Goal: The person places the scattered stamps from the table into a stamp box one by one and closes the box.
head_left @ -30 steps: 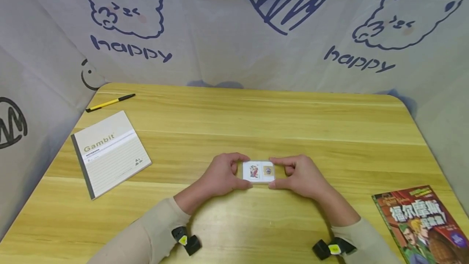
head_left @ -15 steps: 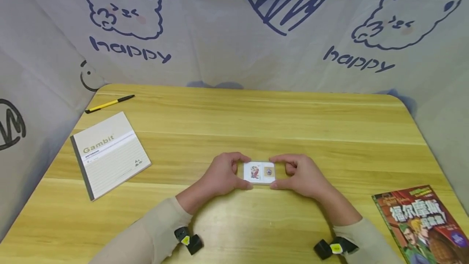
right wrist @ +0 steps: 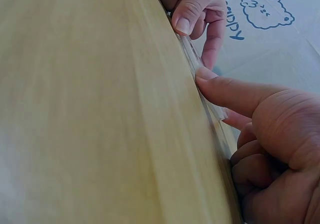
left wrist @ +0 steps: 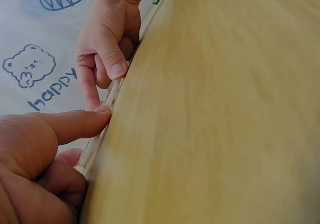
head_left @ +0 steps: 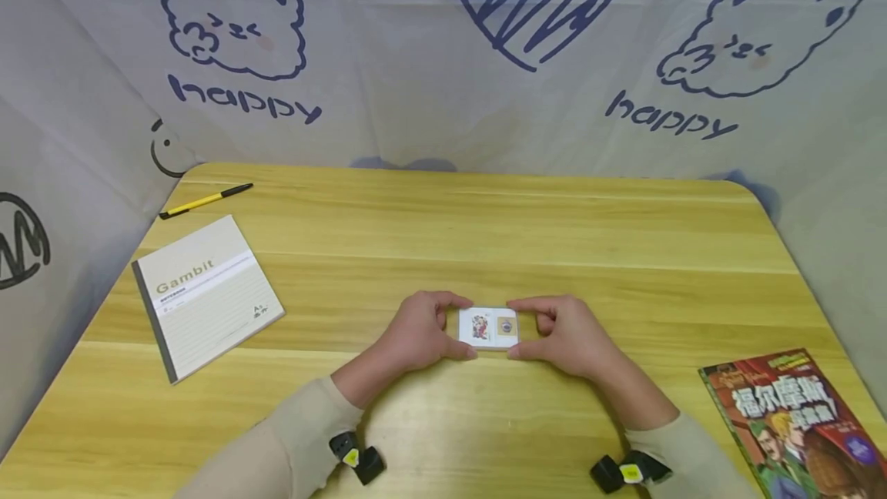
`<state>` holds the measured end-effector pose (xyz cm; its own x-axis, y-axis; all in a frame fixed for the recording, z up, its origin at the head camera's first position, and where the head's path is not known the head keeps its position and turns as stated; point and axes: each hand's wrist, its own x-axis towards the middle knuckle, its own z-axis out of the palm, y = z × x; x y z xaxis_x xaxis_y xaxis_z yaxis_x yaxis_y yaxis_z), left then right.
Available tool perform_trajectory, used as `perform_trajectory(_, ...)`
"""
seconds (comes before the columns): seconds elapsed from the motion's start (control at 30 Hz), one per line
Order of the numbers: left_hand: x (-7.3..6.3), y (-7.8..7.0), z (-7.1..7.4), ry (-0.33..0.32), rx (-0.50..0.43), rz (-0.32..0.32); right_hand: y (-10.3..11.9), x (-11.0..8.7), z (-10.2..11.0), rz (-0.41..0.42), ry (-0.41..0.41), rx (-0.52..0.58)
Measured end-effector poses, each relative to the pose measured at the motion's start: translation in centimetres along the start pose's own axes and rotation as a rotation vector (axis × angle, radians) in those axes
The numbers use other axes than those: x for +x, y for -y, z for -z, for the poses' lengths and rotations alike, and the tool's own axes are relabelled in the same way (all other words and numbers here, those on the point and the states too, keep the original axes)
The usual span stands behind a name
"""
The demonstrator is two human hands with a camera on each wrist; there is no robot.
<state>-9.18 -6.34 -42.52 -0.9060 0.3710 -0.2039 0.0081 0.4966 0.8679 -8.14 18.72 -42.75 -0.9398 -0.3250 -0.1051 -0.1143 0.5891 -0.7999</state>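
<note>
A small flat playing-card case [head_left: 488,329] lies on the table in front of me in the head view, white with a coloured figure on its left part and a gold square on its right. My left hand [head_left: 424,331] pinches its left end between thumb and forefinger, the other fingers tucked under. On the opposite end, my right hand [head_left: 567,335] does the same with thumb and forefinger. From the side, both wrist views show the case's clear edge [right wrist: 191,54] low against the tabletop, partly covered by the thumbs.
A Gambit notebook [head_left: 208,299] lies on the left of the wooden table [head_left: 443,237], with a yellow and black pen [head_left: 206,201] behind it. To the right is a colourful book [head_left: 797,422], cut off by the frame. White cloth [head_left: 416,83] with drawings hangs behind.
Both hands keep their pinch on the playing-card case, which stays in place. The whole head view has shifted slightly.
</note>
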Motion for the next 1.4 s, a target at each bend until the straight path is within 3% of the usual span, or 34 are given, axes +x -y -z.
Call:
perform_trajectory(0.43,-0.5,-0.1,-0.3,0.006,0.04,-0.06,-0.2,-0.2,-0.1,0.027,0.01,0.017)
perform_trajectory(0.73,-0.8,-0.4,0.2,-0.056,0.058,-0.089,0.4,0.0,-0.1,0.026,-0.008,0.073)
perform_trajectory(0.97,-0.8,-0.3,0.6,-0.013,0.123,-0.167,0.4,0.0,0.0,0.005,-0.037,0.01)
perform_trajectory(1.2,-0.7,-0.4,1.0,-0.012,0.126,-0.138,0.5,0.1,0.2,0.014,-0.023,-0.017)
perform_trajectory(1.4,-0.7,-0.6,0.9,0.028,0.123,-0.107,0.5,-0.1,0.3,-0.002,0.003,-0.011)
